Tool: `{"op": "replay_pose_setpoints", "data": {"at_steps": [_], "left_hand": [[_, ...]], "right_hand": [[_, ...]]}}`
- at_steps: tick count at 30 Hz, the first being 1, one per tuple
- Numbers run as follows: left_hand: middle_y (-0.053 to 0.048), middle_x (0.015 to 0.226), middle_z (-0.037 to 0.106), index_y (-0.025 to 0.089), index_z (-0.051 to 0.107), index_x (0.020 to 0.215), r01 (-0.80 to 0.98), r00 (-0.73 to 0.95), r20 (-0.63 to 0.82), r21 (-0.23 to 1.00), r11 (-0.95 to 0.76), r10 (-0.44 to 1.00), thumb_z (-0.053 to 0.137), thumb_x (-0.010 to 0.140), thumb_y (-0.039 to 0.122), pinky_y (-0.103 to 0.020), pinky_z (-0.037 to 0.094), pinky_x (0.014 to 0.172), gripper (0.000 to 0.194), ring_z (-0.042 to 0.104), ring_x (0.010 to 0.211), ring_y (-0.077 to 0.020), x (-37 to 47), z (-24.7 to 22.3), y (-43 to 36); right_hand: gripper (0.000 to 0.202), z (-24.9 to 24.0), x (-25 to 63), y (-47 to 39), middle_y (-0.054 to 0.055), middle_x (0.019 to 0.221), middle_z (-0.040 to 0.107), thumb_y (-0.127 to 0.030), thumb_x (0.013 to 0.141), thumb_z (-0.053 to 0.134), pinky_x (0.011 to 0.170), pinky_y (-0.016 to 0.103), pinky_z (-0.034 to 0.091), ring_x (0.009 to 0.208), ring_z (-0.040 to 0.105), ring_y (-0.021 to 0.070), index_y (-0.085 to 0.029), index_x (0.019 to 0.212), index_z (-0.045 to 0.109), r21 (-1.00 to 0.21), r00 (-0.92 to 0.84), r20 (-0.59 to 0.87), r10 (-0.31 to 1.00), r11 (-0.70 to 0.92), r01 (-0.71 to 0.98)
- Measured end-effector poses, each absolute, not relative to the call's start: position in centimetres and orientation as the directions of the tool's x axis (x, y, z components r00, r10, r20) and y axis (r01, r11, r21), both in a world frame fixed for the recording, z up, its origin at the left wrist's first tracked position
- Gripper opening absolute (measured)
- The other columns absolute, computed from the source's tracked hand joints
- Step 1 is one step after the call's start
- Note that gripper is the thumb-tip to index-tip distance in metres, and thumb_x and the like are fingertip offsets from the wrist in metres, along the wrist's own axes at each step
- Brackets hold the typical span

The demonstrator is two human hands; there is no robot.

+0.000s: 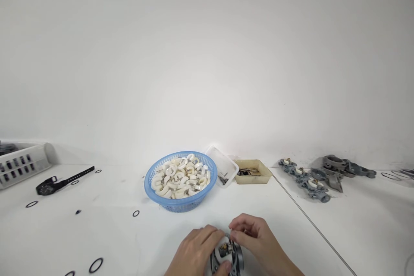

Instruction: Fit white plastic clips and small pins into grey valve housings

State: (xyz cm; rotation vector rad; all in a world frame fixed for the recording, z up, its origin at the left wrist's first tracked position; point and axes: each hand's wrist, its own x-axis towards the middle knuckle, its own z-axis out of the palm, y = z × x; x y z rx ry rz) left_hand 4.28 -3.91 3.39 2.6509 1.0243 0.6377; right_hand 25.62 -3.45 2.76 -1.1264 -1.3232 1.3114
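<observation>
A grey metal carburetor body (239, 258) with a white float (221, 248) and brass parts inside sits at the table's near edge. My left hand (199, 246) is wrapped round its left side, thumb in front and fingers over the top. Just above its right side, my right hand (254, 235) is closed in a pinch on a thin metal pin (231, 233). The pin's lower end is close to the float's hinge; whether it touches cannot be made out. My fingers hide part of the carburetor.
Behind my hands stands a blue basket (181, 202) of white floats. Beside it are a clear tray (223, 161) with small pins and a beige tray (263, 174). Carburetor bodies (308, 181) lie right. A watch (48, 186), black rings (96, 265) and a white basket (29, 168) are left.
</observation>
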Motion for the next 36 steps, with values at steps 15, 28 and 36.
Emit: {"op": "replay_pose_setpoints", "data": {"at_steps": [15, 28, 36], "left_hand": [[-0.005, 0.116, 0.07, 0.023, 0.06, 0.123, 0.608, 0.648, 0.326, 0.323, -0.725, 0.689, 0.068, 0.088, 0.02, -0.041, 0.058, 0.089, 0.036, 0.07, 0.099, -0.0254, 4.3, 3.7, -4.3], [-0.004, 0.119, 0.07, 0.024, 0.06, 0.127, 0.606, 0.643, 0.326, 0.335, -0.721, 0.693, 0.065, 0.094, 0.027, -0.039, 0.059, 0.089, 0.033, 0.07, 0.102, -0.0248, 4.1, 4.0, -4.6], [-0.002, 0.118, 0.071, 0.026, 0.06, 0.126, 0.603, 0.637, 0.343, 0.336, -0.723, 0.691, 0.065, 0.094, 0.028, -0.037, 0.059, 0.088, 0.032, 0.07, 0.1, -0.0237, 4.3, 4.2, -4.7]], "right_hand": [[0.025, 3.5, 26.6, -3.6, 0.001, 0.083, 0.06, -0.045, 0.074, 0.077, 0.074, 0.03, 0.039, 0.079, 0.05, 0.0188, -0.021, 0.081, 0.079, -0.995, -0.207, 0.072, 0.976, 0.084, 0.048], [0.035, 1.8, 25.9, -3.7, -0.001, 0.076, 0.048, -0.049, 0.083, 0.079, 0.07, 0.026, 0.034, 0.075, 0.043, 0.0141, -0.016, 0.083, 0.066, -0.984, -0.3, -0.067, 0.952, -0.112, -0.137], [0.036, 2.3, 26.0, -3.8, -0.002, 0.076, 0.046, -0.049, 0.08, 0.082, 0.071, 0.025, 0.034, 0.074, 0.042, 0.0136, -0.016, 0.08, 0.066, -0.983, -0.287, -0.074, 0.955, -0.118, -0.138]]}}
